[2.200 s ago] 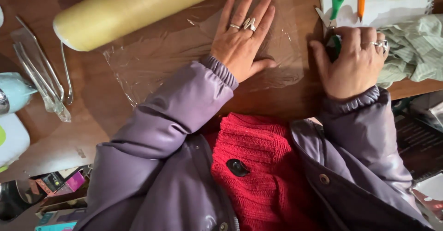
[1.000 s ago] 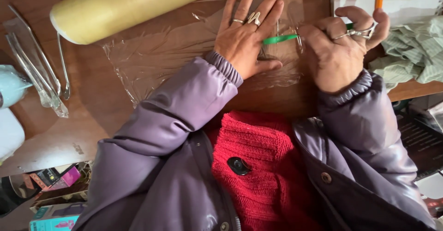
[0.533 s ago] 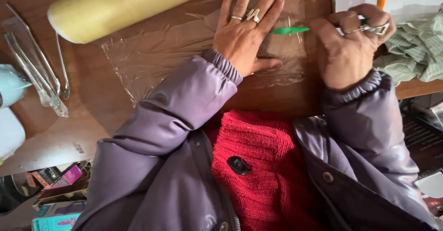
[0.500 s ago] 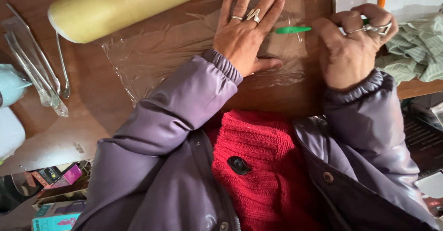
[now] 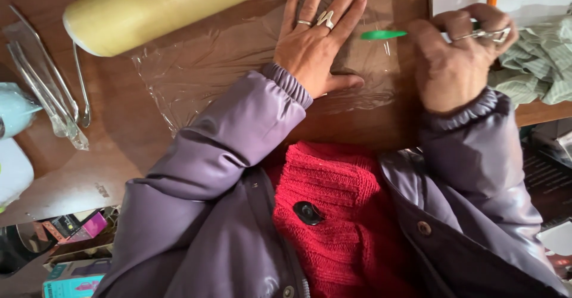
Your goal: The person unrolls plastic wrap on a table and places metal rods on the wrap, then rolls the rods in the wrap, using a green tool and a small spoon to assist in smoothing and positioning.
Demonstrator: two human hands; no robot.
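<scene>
Nearest the camera, a chunky red knit jumper [image 5: 339,214] shows between the open fronts of a smooth, padded purple jacket [image 5: 202,203] with gathered cuffs. Beyond it, the left hand [image 5: 316,42] lies flat, fingers spread and released, pressing a crinkled sheet of clear cling film [image 5: 238,60] onto the dark wooden tabletop [image 5: 119,143]. The right hand [image 5: 456,54] is clenched around a slim green-tipped cutting tool [image 5: 384,34], its point resting on the film just beside the left fingers. Farther off, the film's thick yellowish cylindrical roll [image 5: 167,6] lies at the film's far edge. Folded green-striped cloth [image 5: 539,66] sits to the right.
</scene>
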